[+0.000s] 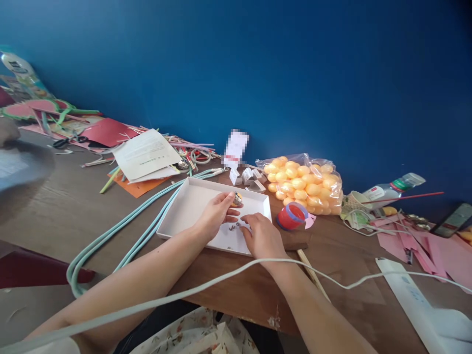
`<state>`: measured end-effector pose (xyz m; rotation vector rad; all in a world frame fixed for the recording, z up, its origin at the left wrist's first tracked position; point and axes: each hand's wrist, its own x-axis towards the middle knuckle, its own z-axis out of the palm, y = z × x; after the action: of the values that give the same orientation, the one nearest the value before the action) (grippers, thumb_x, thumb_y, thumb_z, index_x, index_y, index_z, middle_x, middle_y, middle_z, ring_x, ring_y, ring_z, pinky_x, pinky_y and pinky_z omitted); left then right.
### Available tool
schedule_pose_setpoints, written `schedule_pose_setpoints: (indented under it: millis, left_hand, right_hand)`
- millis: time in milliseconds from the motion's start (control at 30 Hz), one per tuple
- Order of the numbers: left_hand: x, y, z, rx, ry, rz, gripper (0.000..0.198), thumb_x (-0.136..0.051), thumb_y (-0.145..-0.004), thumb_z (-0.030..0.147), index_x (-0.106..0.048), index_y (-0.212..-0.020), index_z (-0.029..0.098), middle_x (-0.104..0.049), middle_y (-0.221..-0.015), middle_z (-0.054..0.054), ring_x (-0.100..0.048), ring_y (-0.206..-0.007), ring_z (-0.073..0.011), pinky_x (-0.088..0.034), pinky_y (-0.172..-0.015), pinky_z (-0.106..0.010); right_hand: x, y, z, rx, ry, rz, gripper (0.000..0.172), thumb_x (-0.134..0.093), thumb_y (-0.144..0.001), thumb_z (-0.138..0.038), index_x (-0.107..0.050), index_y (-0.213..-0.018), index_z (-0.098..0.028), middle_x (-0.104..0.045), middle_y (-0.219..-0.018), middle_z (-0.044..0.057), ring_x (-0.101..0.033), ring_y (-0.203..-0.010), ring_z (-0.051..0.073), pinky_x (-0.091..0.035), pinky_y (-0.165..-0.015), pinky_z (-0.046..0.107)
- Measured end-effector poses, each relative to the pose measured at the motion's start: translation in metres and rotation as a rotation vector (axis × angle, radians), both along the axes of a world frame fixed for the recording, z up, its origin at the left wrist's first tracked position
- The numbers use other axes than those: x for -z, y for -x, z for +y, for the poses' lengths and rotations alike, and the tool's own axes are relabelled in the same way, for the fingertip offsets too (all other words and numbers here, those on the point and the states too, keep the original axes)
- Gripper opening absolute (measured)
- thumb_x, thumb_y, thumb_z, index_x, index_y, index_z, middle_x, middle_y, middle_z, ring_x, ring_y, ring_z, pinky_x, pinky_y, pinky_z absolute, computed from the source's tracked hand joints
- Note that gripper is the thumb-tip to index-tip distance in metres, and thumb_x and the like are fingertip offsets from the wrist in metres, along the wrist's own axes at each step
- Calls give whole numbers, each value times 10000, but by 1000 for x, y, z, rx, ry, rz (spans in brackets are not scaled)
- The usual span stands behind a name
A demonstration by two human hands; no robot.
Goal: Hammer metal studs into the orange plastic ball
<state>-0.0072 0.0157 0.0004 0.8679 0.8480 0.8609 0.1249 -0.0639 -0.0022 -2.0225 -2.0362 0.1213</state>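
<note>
Silver-and-yellow rounded piece [238,199] sits pinched in the closed fingers of the left hand [216,214], above the white tray [186,211] near the front edge of the worktop [106,211]. Over the tray's front right corner, the right hand [263,238] curls with fingers parted beside small metal beads [232,227], whether gripping one I cannot tell. Open tray floor lies toward its left edge, while a red tub [289,216] crowds its right edge.
</note>
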Motion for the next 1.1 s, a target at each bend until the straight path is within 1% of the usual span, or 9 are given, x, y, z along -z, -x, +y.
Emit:
schedule_pose_setpoints:
  millis: [167,267,333,400,500,567,800,967,1100]
  left_hand:
    - [2,0,0,15,20,-15,338,-592,-817,471,-578,-938,156,-680,-897,-77,-594,-571,-75,-498,-497,-170]
    - [3,0,0,26,8,-19,360,-605,-799,496,-586,-919,158,-674,-895,-72,-600,-593,-80,-497,-507,-172]
    - [2,1,0,28,2,-18,368,-604,-796,507,-590,-913,158,-673,-905,-72,-602,-604,-83,-497,-510,-177]
    - [2,1,-1,29,9,-19,371,-606,-795,506,-590,-921,158,-674,-926,-79,-606,-610,-88,-499,-513,-185]
    - [1,1,-2,63,24,-28,376,-610,-794,503,-592,-933,154,-676,-946,-93,-609,-617,-92,-501,-522,-192]
    - [1,1,-2,109,31,-43,371,-601,-805,496,-591,-938,151,-676,-951,-100,-606,-618,-88,-501,-525,-188]
    - [1,2,-1,232,159,-105,331,-563,-851,450,-599,-955,138,-686,-949,-116,-608,-605,-82,-502,-521,-170]
    - [-1,2,1,306,295,-161,317,-540,-872,422,-613,-963,126,-691,-949,-122,-605,-585,-76,-502,-497,-156]
    - [-2,3,0,345,320,-180,342,-546,-863,441,-626,-965,124,-686,-957,-122,-609,-605,-82,-508,-502,-161]
  right_hand:
    - [10,5,20,62,113,-39,177,-474,-880,-265,-643,-929,-239,-625,-940,62,-631,-814,230,-423,-596,308]
    - [10,0,17,66,74,17,158,-480,-879,-262,-636,-869,-243,-633,-937,47,-639,-785,214,-432,-599,303]
    - [6,-4,11,72,10,193,118,-508,-865,-250,-622,-839,-237,-653,-902,33,-648,-775,196,-461,-645,305]
    - [-1,-8,2,92,-22,485,98,-517,-866,-262,-606,-843,-229,-671,-825,22,-661,-736,180,-493,-654,298]
    - [-11,-9,-10,118,9,894,131,-557,-856,-335,-591,-854,-209,-672,-748,23,-673,-702,181,-531,-586,278]
    - [-14,-9,-15,109,11,1062,175,-613,-825,-368,-588,-834,-195,-659,-732,21,-668,-689,180,-544,-565,277]
    - [-3,-14,-17,156,-4,1449,193,-689,-785,-361,-614,-801,-184,-592,-617,-35,-556,-519,90,-495,-531,220]
    - [-2,-17,-18,127,60,1720,159,-668,-815,-322,-601,-782,-182,-537,-654,-49,-492,-515,49,-435,-495,160]
    - [-3,-18,-18,147,90,1862,168,-705,-781,-317,-613,-754,-179,-539,-709,-39,-459,-539,45,-424,-471,144]
